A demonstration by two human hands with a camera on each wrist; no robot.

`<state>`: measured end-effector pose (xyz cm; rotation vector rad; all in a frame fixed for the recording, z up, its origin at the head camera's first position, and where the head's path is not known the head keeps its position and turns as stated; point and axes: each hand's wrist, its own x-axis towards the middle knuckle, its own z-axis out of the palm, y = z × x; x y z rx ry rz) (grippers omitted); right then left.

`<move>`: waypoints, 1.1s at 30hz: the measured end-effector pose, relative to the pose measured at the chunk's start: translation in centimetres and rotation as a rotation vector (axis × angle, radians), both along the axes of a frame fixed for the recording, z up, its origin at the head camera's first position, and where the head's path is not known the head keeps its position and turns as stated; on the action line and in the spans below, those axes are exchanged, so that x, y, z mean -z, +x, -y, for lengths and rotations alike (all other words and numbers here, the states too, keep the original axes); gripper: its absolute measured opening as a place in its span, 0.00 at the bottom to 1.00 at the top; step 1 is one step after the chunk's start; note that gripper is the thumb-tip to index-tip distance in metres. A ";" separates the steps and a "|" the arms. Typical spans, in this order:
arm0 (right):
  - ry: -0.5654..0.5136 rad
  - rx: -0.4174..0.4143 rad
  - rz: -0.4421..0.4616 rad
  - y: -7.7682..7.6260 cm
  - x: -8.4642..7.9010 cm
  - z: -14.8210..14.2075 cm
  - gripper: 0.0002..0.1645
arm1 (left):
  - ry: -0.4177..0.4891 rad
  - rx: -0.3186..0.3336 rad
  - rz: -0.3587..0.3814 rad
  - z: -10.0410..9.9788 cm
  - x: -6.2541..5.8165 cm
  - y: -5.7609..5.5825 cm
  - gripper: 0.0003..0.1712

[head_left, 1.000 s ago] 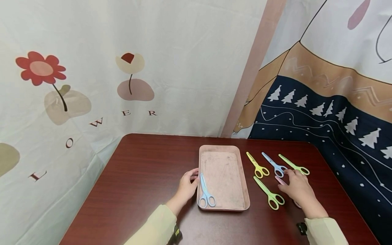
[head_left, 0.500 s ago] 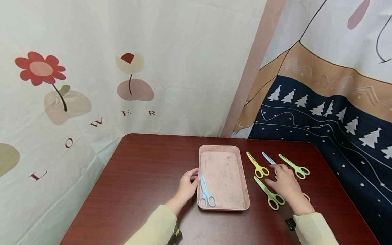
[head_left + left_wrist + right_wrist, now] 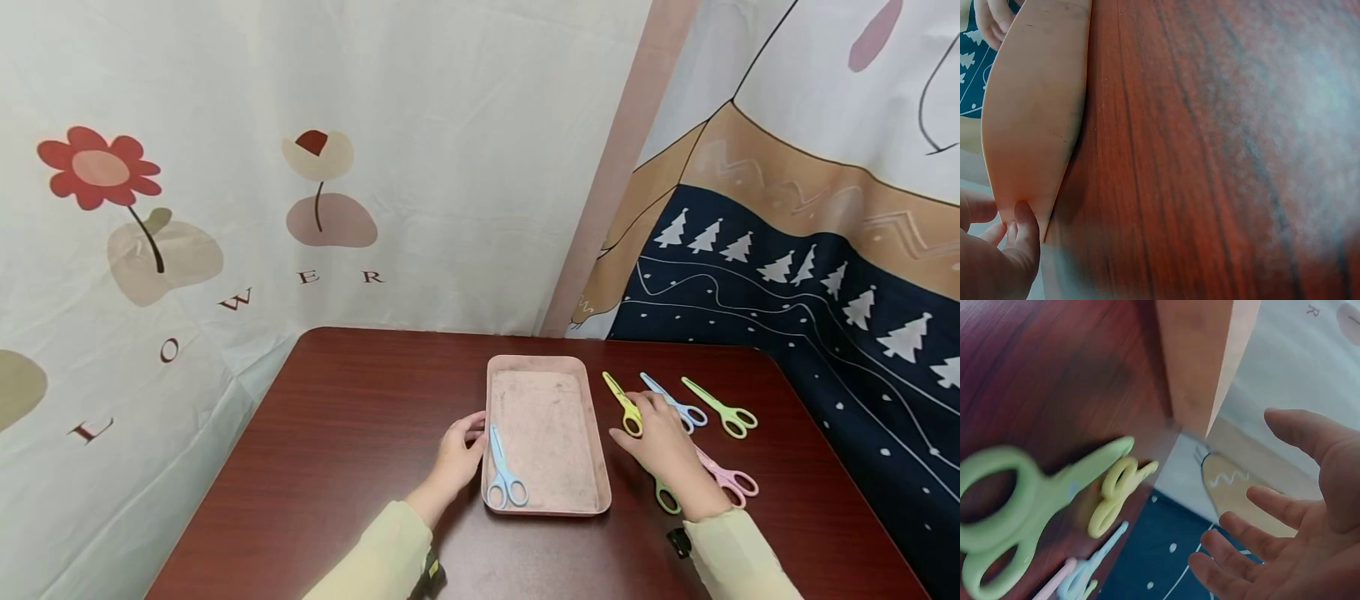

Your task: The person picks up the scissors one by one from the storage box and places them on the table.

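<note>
A pink rectangular tray [image 3: 555, 446] lies on the table with one pair of light blue scissors [image 3: 498, 457] inside, along its left wall. My left hand [image 3: 456, 457] rests against that wall, and the left wrist view shows its fingertips [image 3: 1024, 219] touching the outer side. To the right of the tray, my right hand [image 3: 663, 446] hovers over the scissors with spread fingers and an empty palm. It covers part of the yellow scissors [image 3: 615, 390] and most of a green pair [image 3: 666, 497], whose loops show large in the right wrist view. Pink scissors [image 3: 723, 477] lie beside its wrist.
Behind the right hand lie another blue pair of scissors [image 3: 693, 415] and a second green pair [image 3: 720, 406]. The dark red table [image 3: 360, 417] ends at the back against a printed curtain [image 3: 450, 167]. A navy patterned cloth [image 3: 750, 292] hangs at the right.
My right hand has moved left from over the pink scissors, past the blue pair, to the yellow and front green ones. The pink scissors are uncovered now. My left hand and the tray stay put.
</note>
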<state>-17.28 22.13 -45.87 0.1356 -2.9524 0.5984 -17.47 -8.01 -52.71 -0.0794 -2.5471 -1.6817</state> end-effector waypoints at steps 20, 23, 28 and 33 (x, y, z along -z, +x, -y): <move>-0.053 -0.112 -0.009 -0.4 -0.2 6.9 0.45 | -0.001 -0.005 0.011 0.0 -0.2 0.1 0.21; -0.061 -0.138 -0.010 -0.2 -0.2 7.7 0.45 | 0.004 -0.006 0.014 0.0 -0.3 0.1 0.21; -0.049 -0.161 -0.007 0.0 -0.1 9.0 0.46 | 0.002 -0.011 0.019 -0.1 -0.4 0.2 0.21; -0.041 -0.183 0.002 0.3 0.2 10.1 0.48 | 0.000 -0.012 0.019 -0.1 -0.3 0.2 0.21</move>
